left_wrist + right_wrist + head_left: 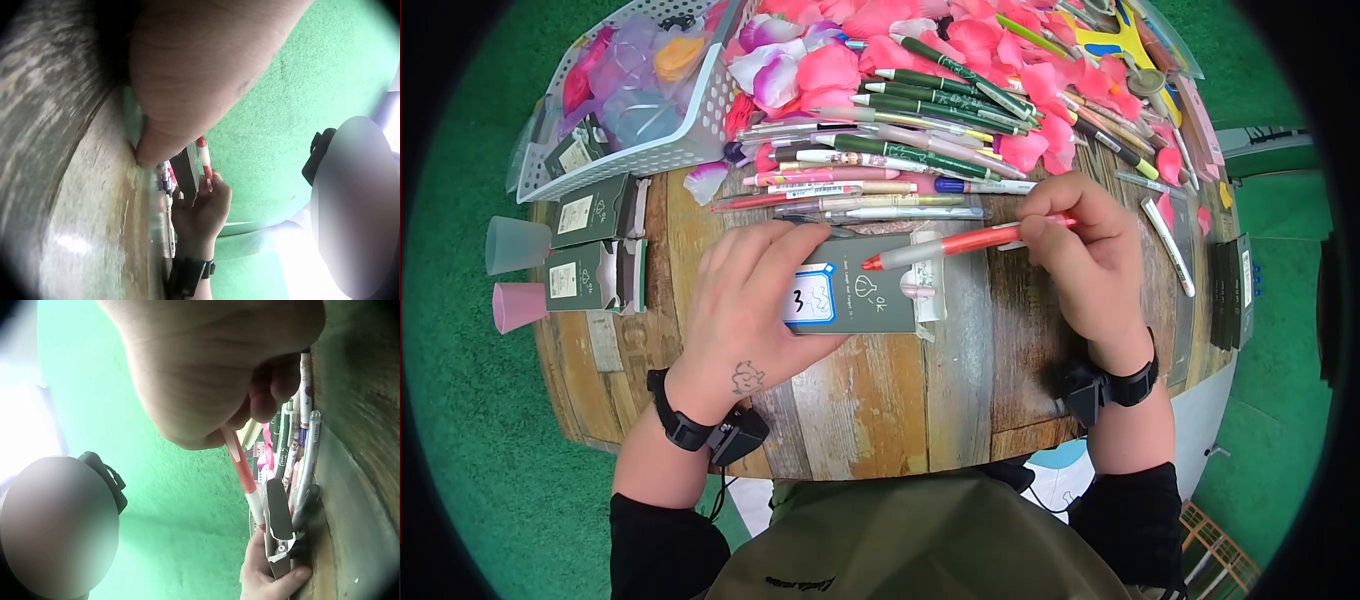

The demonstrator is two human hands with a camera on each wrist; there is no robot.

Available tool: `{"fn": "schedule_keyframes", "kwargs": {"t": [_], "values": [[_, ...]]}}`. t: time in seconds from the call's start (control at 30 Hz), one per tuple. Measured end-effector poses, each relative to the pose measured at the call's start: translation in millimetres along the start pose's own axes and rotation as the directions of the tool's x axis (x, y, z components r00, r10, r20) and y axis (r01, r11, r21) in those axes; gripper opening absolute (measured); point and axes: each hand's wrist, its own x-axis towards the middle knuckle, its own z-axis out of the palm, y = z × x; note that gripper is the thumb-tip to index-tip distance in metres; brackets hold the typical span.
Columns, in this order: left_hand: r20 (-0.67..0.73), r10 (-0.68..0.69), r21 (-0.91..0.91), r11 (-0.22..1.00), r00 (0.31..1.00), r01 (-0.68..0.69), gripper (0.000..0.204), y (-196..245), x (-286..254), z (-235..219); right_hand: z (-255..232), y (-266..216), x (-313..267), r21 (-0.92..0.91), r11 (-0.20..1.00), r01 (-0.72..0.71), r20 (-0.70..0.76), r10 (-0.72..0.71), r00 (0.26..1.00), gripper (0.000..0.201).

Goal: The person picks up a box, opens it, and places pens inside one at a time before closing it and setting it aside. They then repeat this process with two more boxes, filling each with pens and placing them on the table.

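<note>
While pinching red-and-white pen [975, 240] in fingers of right hand [1090, 275], right of center, gripping dark box [875, 315] mid-frame over surface [880, 425] with fingers of left hand [745, 310]. Pointing pen tip at box's printed face; can't tell if touching.

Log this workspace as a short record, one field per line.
Left hand: left hand grips dark box
Box label: white with blue border, marked 3
Right hand: right hand pinches red-and-white pen
Pen position: one end over the box's printed face; contact unclear
Beyond the box: many pens, pink petals
Far left: white basket
Left edge: translucent cup, pink cup
Surface: wooden table
</note>
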Motion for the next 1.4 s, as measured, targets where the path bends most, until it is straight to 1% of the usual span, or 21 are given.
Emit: {"fn": "schedule_keyframes", "kwargs": {"t": [0.13, 0.23, 0.43, 0.53, 0.63, 0.73, 0.8, 0.83, 0.87, 0.9, 0.97, 1.03, 1.13, 1.17, 1.2, 1.27, 1.33, 1.4], "values": [[0.009, -0.027, -0.019, 0.999, 1.000, 0.027, 0.079, 0.5, -0.5, -0.9, -7.1, 2.5, 3.0, 0.013, 0.999, 0.038, -0.046, -0.038, 0.998, 0.004], [-0.031, -0.019, -0.032, 0.999, 0.999, 0.018, 0.076, -0.4, -0.5, 2.0, -9.1, 3.1, 3.9, -0.010, 0.999, 0.041, -0.084, -0.042, 0.996, 0.004], [-0.033, -0.024, -0.031, 0.999, 0.999, 0.023, 0.077, -2.3, -1.8, 3.9, -15.3, 2.3, 3.3, 0.027, 0.999, 0.031, -0.114, -0.028, 0.993, 0.005], [-0.035, -0.031, -0.034, 0.999, 0.999, 0.030, 0.079, -2.8, -2.6, 4.4, -15.8, 0.8, 3.5, 0.015, 0.999, 0.047, -0.130, -0.045, 0.990, 0.006], [-0.040, -0.044, -0.054, 0.998, 0.998, 0.042, 0.080, -3.1, -3.6, 3.5, -17.0, 4.5, 5.8, -0.053, 0.994, 0.092, -0.146, -0.099, 0.984, 0.006], [-0.027, -0.046, -0.041, 0.998, 0.999, 0.045, 0.081, -3.5, -4.1, 3.7, -16.6, 4.7, 6.0, -0.047, 0.998, 0.043, -0.067, -0.047, 0.997, 0.004], [-0.033, -0.031, -0.039, 0.999, 0.999, 0.029, 0.082, -4.2, -3.5, 3.2, 0.9, 7.0, 1.7, 0.044, 0.996, 0.072, 0.014, -0.073, 0.997, 0.004], [-0.034, -0.024, -0.037, 0.999, 0.999, 0.022, 0.082, -4.6, -3.6, 2.9, 5.7, 15.5, -1.1, 0.071, 0.990, 0.118, 0.096, -0.125, 0.988, 0.008], [-0.036, -0.026, -0.038, 0.999, 0.999, 0.025, 0.082, -4.8, -3.8, 2.8, 9.9, 13.6, -2.4, -0.085, 0.973, 0.214, 0.196, -0.194, 0.961, 0.013], [-0.038, -0.028, -0.041, 0.999, 0.999, 0.027, 0.082, -4.8, -3.9, 3.1, 14.1, 10.7, -6.8, -0.074, 0.983, 0.168, 0.230, -0.147, 0.962, 0.016], [-0.040, -0.037, -0.054, 0.998, 0.999, 0.035, 0.082, -4.8, -4.1, 4.4, 17.5, 6.8, -12.6, 0.050, 0.997, 0.061, 0.251, -0.072, 0.965, 0.020], [-0.047, -0.051, -0.072, 0.996, 0.998, 0.047, 0.083, -5.1, -4.0, 5.0, 17.9, 4.8, -13.5, 0.278, 0.959, -0.051, 0.235, -0.017, 0.972, 0.023], [-0.035, -0.058, -0.073, 0.996, 0.998, 0.055, 0.082, -4.7, -4.1, 3.5, 13.4, 7.2, -9.0, 0.388, 0.915, -0.111, 0.219, 0.026, 0.975, 0.028], [-0.044, -0.047, -0.105, 0.994, 0.998, 0.042, 0.082, -4.3, -4.0, 4.4, 14.7, 9.8, -9.4, 0.365, 0.924, -0.115, 0.228, 0.032, 0.973, 0.023], [-0.053, -0.037, -0.136, 0.990, 0.998, 0.030, 0.082, -4.1, -4.6, 5.5, 15.5, 8.7, -9.1, 0.275, 0.960, -0.047, 0.264, -0.028, 0.964, 0.020], [-0.056, 0.002, -0.167, 0.986, 0.998, -0.011, 0.081, -2.6, -5.4, 5.8, 18.5, 6.3, -7.1, 0.101, 0.990, 0.103, 0.351, -0.132, 0.927, 0.016], [-0.049, 0.061, -0.171, 0.983, 0.997, -0.068, 0.081, 1.1, -4.8, 5.0, 23.4, 8.5, -1.7, -0.013, 0.945, 0.327, 0.376, -0.299, 0.877, 0.014], [-0.065, 0.068, -0.182, 0.980, 0.996, -0.079, 0.081, 1.2, -4.8, 6.3, 23.7, 7.1, -1.1, -0.066, 0.921, 0.384, 0.391, -0.330, 0.859, 0.016]]}}
